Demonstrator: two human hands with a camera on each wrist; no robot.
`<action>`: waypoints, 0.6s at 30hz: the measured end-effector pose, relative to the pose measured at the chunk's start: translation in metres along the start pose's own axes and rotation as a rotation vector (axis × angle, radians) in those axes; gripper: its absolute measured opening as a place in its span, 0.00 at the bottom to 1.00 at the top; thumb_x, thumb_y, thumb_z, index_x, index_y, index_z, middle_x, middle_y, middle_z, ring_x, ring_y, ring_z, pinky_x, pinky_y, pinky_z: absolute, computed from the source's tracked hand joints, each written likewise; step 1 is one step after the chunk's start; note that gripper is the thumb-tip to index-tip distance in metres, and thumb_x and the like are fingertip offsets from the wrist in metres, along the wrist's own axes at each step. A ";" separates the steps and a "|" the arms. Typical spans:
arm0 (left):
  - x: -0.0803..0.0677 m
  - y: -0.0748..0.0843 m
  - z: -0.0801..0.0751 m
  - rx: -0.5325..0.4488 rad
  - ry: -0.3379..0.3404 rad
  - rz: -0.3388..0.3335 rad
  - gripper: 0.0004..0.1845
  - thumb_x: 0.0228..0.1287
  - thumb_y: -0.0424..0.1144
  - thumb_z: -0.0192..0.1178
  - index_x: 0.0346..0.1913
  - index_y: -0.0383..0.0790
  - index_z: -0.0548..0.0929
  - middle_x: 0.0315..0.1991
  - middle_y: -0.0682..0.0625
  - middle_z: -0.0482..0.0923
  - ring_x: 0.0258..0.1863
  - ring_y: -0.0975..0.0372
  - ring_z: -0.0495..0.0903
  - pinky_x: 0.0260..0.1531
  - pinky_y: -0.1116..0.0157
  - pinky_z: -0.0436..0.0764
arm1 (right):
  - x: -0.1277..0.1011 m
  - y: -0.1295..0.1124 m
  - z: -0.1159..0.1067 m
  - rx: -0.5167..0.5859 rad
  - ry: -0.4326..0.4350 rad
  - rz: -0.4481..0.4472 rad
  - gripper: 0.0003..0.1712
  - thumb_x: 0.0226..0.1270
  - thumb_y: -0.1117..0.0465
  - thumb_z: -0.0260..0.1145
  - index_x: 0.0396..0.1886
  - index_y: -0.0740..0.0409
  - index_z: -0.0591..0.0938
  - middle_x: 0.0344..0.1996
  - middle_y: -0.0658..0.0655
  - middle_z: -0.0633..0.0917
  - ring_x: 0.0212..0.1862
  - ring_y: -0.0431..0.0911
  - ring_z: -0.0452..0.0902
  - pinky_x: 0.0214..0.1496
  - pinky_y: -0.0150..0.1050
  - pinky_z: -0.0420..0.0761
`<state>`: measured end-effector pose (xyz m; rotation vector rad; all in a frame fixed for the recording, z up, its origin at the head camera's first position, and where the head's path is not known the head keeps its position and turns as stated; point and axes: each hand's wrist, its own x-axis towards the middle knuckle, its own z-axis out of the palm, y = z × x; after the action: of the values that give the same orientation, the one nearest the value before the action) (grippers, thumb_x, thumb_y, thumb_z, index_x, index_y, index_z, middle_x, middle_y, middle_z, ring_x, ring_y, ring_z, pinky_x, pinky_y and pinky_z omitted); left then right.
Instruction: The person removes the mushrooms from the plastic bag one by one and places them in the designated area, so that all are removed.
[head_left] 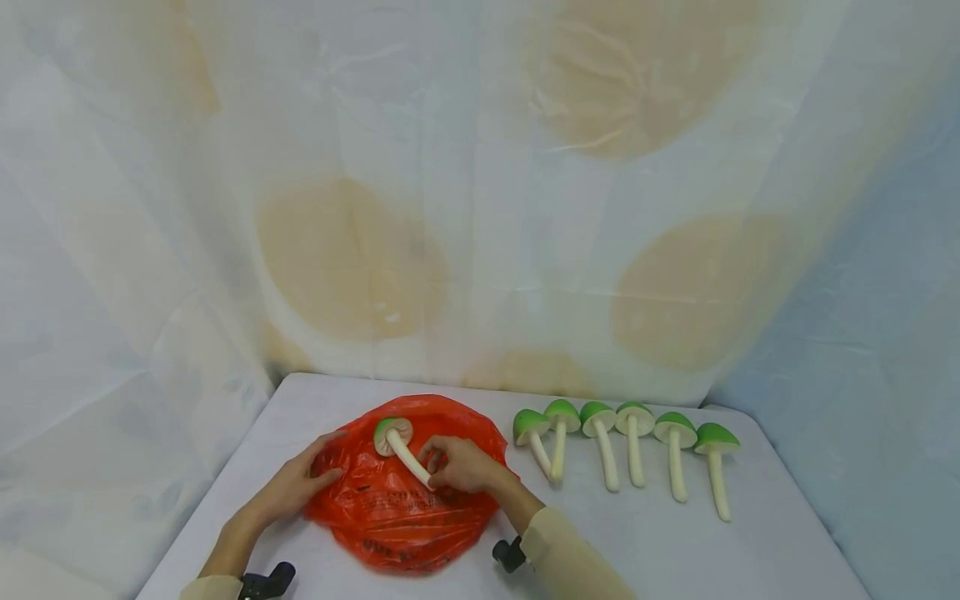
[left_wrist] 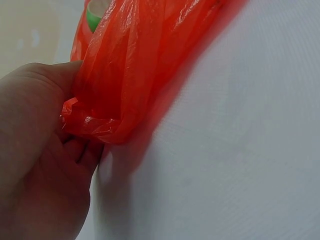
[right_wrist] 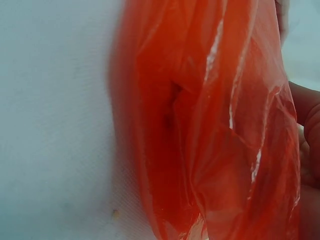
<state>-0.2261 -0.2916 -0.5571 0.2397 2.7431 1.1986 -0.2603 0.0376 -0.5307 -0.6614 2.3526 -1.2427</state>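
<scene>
A crumpled red plastic bag (head_left: 408,529) lies spread on the white table. On it is a mushroom (head_left: 411,460) with a green cap and a long pale stem, its cap toward the far left and stem end toward the right. My right hand (head_left: 467,467) pinches the stem's lower end between thumb and fingertips. My left hand (head_left: 296,483) holds the bag's left edge; in the left wrist view, the thumb (left_wrist: 67,75) lies over the plastic with fingers beneath. Red plastic fills most of the right wrist view and hides much of the right hand (right_wrist: 311,130).
Several more green-capped mushrooms (head_left: 633,446) lie in a row right of the bag, stems pointing toward the near side. The white table (head_left: 780,525) meets a hanging sheet (head_left: 480,250) with tan spots at its back edge. A blue-grey sheet (head_left: 885,375) hangs on the right.
</scene>
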 end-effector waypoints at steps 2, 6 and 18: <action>0.000 -0.001 0.000 0.003 -0.001 0.003 0.35 0.70 0.51 0.62 0.76 0.58 0.61 0.76 0.39 0.61 0.74 0.38 0.58 0.67 0.33 0.63 | -0.001 0.000 0.000 0.007 -0.002 0.002 0.17 0.58 0.68 0.75 0.44 0.50 0.82 0.33 0.50 0.82 0.33 0.44 0.78 0.33 0.35 0.83; 0.001 -0.002 0.000 0.001 0.003 0.013 0.35 0.70 0.51 0.62 0.76 0.59 0.62 0.75 0.39 0.61 0.74 0.38 0.58 0.67 0.33 0.62 | -0.002 0.000 -0.001 0.016 -0.013 0.001 0.16 0.58 0.68 0.75 0.44 0.50 0.82 0.35 0.52 0.82 0.33 0.44 0.78 0.32 0.35 0.83; 0.001 -0.001 0.000 -0.008 0.006 0.009 0.35 0.70 0.50 0.63 0.76 0.57 0.62 0.75 0.40 0.61 0.74 0.38 0.58 0.67 0.34 0.63 | -0.008 -0.001 -0.001 0.062 -0.030 -0.015 0.16 0.58 0.67 0.75 0.45 0.51 0.82 0.34 0.50 0.82 0.34 0.44 0.77 0.33 0.35 0.83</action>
<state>-0.2269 -0.2918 -0.5581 0.2479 2.7450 1.2143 -0.2540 0.0427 -0.5285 -0.6737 2.2788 -1.2978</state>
